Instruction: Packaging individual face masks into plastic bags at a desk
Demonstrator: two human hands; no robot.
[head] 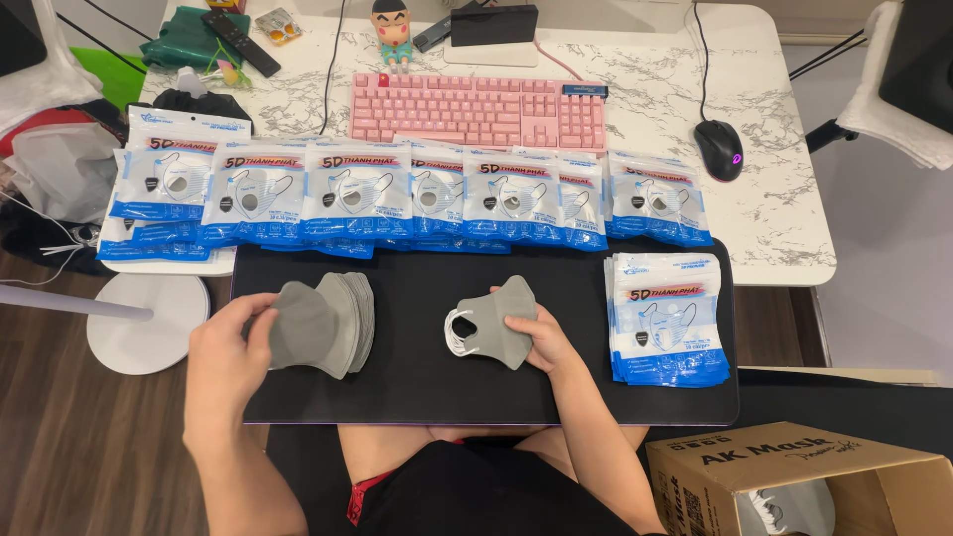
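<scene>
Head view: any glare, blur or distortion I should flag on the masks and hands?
Head view: even, soft light, only faint shadows on the black mat. Mild sheen on the row of mask packets. Left hand on the grey mask stack and right hand on its small stack of masks look sharp, no motion blur. Wide-angle stretch at the edges.

Bright, even overhead light, soft shadows, sharp focus, slight wide-angle bending at edges.
</scene>
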